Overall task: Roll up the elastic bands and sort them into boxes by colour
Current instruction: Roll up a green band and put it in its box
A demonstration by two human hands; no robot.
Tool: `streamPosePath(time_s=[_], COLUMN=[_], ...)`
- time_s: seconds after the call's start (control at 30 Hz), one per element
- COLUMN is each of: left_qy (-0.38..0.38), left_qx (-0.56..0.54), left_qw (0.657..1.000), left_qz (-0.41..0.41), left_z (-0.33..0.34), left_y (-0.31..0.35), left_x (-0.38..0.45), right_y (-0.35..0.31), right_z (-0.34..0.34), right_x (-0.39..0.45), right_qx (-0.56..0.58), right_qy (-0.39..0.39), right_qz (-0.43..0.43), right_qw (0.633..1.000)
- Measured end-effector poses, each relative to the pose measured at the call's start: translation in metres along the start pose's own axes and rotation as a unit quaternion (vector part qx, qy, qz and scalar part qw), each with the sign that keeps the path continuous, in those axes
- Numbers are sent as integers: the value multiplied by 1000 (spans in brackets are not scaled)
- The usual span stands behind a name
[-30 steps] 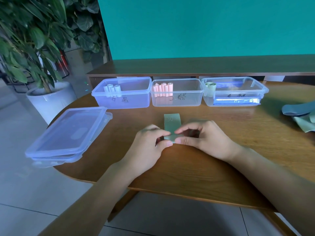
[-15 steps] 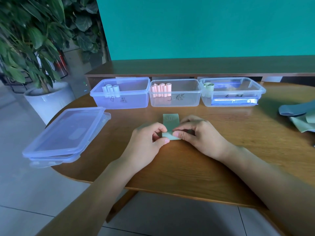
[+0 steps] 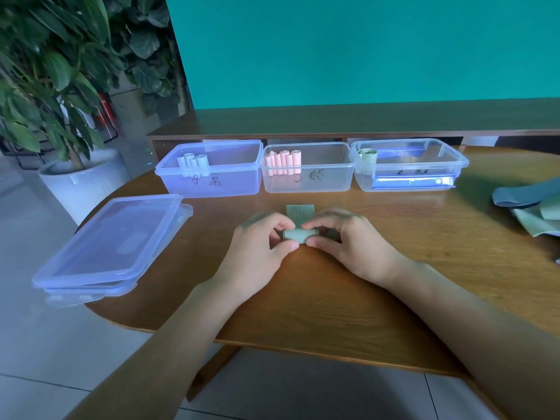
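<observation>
Between both hands (image 3: 298, 237), less green band (image 3: 300, 212) lies unrolled than before.

2 bare forearms in view, reaching in from the bottom edge, with no sleeve, watch or bracelet showing on either. Left hand (image 3: 257, 250) and right hand (image 3: 351, 247) bare too: no glove, no ring to be made out. Short nails, plain and unpainted, seen on the left thumb and on 1 right fingertip. Wrists narrow, forearms smooth and slightly blurred toward the lower corners. Nothing of the upper arms or clothing visible.
</observation>
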State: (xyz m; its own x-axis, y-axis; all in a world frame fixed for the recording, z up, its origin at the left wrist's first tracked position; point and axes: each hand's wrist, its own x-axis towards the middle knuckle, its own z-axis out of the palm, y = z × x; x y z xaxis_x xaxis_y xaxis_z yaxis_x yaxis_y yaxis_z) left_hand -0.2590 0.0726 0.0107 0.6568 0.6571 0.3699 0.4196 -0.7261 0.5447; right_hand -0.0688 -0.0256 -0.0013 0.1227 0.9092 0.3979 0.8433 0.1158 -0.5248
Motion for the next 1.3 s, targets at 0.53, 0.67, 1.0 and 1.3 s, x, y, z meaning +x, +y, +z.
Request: streamPosePath(time_s=[0.53, 0.67, 1.0, 1.3], left_qy=[7, 14, 0, 22], left_qx=[14, 7, 7, 34], left_qw=[999, 999, 998, 996], left_qz=[34, 40, 57, 80], left_z=[3, 6, 12, 16], left_y=[-14, -12, -23, -24], left_x=[19, 23, 41, 52], right_y=[2, 3, 4, 13], right_z=[1, 2, 4, 5], right_x=[8, 13, 20, 32], right_qx=[-22, -35, -51, -95], right_qy=[27, 33, 61, 19], right_qz=[14, 36, 7, 55], right_qw=[999, 998, 997, 994])
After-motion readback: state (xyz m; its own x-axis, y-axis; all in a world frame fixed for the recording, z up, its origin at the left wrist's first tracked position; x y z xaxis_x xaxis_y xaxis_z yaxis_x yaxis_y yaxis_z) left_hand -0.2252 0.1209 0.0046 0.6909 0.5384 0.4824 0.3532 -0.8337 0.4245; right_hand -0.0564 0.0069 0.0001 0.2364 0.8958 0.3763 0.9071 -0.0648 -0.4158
